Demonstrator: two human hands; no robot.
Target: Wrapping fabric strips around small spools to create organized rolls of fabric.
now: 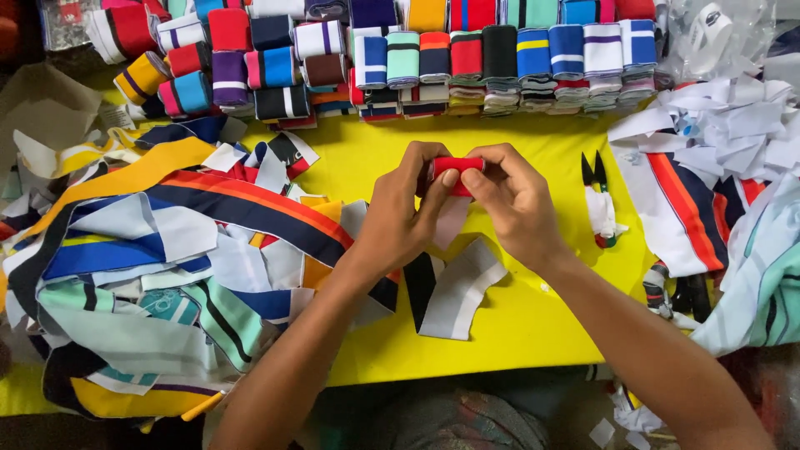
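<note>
My left hand (400, 212) and my right hand (512, 196) meet over the yellow table (517, 333), both pinching a small folded red fabric band (454, 169). A white strip (450, 223) hangs down from the band between my hands. Just below my hands lies a black and white ribbed strip (458, 287) on the table. Both thumbs press on the red fold from the near side.
Rows of folded striped bands (500, 58) line the far edge. A heap of loose striped strips (167, 275) fills the left. Small snips (593, 171) with a white wrapped handle lie to the right, beside white scraps (733, 125) and more striped fabric (692, 208).
</note>
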